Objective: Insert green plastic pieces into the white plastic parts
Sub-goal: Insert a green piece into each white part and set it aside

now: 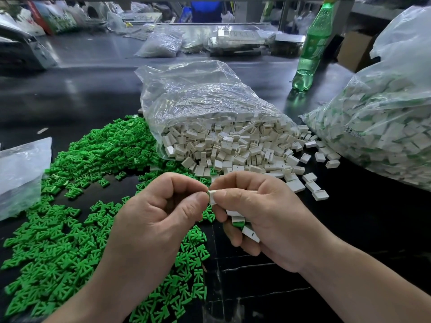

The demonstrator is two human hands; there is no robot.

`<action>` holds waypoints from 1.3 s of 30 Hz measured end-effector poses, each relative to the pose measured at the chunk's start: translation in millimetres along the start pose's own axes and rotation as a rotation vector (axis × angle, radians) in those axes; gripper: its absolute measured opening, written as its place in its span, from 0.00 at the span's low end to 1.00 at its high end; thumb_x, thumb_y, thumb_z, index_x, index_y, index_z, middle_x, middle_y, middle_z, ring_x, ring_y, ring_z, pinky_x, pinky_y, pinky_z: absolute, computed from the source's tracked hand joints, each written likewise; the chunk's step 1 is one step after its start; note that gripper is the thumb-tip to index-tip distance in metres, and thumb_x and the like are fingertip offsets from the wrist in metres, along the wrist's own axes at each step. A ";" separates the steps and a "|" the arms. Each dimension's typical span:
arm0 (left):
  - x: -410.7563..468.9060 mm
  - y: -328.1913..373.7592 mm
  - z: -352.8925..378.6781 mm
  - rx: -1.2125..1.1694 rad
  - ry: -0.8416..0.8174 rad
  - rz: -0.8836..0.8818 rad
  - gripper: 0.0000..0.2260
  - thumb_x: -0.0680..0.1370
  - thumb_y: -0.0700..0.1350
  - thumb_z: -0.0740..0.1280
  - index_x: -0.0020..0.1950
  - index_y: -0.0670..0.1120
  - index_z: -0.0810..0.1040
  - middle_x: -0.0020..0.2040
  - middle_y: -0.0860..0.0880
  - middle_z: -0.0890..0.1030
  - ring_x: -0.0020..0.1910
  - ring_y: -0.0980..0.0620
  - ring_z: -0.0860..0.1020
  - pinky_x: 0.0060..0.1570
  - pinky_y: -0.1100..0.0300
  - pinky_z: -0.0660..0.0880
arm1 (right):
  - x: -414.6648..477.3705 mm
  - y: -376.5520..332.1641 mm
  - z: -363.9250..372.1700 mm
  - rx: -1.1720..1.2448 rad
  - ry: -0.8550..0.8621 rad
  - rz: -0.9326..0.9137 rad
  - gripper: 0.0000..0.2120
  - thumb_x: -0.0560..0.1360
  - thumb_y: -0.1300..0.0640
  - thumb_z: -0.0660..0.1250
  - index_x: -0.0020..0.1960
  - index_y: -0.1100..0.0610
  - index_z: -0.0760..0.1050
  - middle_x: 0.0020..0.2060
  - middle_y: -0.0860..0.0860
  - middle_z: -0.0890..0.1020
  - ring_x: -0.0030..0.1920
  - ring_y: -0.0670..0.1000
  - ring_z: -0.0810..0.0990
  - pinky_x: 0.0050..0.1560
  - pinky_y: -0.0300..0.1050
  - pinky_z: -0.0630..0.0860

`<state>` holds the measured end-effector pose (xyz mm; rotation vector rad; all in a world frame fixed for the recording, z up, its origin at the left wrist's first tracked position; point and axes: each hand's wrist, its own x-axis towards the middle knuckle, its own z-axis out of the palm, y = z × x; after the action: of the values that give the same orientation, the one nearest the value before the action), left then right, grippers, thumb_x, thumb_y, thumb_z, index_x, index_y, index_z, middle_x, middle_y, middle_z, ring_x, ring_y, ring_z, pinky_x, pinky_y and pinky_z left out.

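My right hand [258, 213] pinches a small white plastic part [212, 197] between thumb and forefinger, and holds a few more white parts [249, 233] in its curled fingers, one showing a green end [238, 223]. My left hand [161, 210] is closed against the left end of the pinched part, thumb tip touching it; a sliver of green shows at the join. A wide heap of loose green pieces [70, 229] covers the dark table on the left. White parts [233, 150] spill from an open clear bag [198, 96] straight ahead.
A large clear bag of white-and-green parts [377, 127] lies at the right. A green drink bottle [312, 47] stands behind it. A flat clear bag [21, 169] lies at the left edge. More bags and boxes clutter the far side of the dark table [349, 224].
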<state>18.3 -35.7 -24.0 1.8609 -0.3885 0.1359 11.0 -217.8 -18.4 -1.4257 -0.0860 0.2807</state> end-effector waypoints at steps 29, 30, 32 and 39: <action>9.4 -0.5 -3.6 -1.044 -0.451 -0.559 0.17 0.65 0.49 0.82 0.49 0.44 0.84 0.31 0.43 0.81 0.25 0.50 0.79 0.23 0.62 0.77 | -4.9 -7.5 0.7 0.109 -0.180 0.178 0.07 0.76 0.54 0.68 0.49 0.58 0.78 0.31 0.51 0.78 0.24 0.47 0.73 0.19 0.34 0.64; 9.4 -0.6 -2.8 -1.046 -0.445 -0.560 0.17 0.65 0.48 0.82 0.49 0.44 0.84 0.31 0.43 0.80 0.25 0.50 0.79 0.23 0.62 0.77 | -4.9 -7.5 1.1 0.112 -0.180 0.178 0.07 0.76 0.54 0.68 0.48 0.58 0.78 0.31 0.51 0.78 0.24 0.47 0.73 0.18 0.34 0.64; 8.8 -1.3 -1.0 -1.029 -0.415 -0.548 0.17 0.64 0.48 0.82 0.48 0.44 0.84 0.30 0.42 0.80 0.24 0.50 0.78 0.22 0.62 0.76 | -4.6 -7.8 1.6 0.111 -0.175 0.178 0.06 0.76 0.54 0.68 0.47 0.57 0.78 0.31 0.51 0.78 0.24 0.47 0.73 0.19 0.34 0.64; 6.8 -9.4 8.1 -0.957 -0.310 -0.450 0.16 0.67 0.49 0.79 0.50 0.43 0.82 0.29 0.43 0.77 0.21 0.52 0.74 0.22 0.64 0.72 | -3.2 -6.3 6.8 0.133 -0.138 0.142 0.06 0.79 0.56 0.67 0.47 0.59 0.76 0.32 0.53 0.77 0.24 0.48 0.72 0.19 0.34 0.63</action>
<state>27.0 -42.1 -33.1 0.9683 -0.1760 -0.5638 7.2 -212.9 -10.9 -1.2817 -0.0780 0.4934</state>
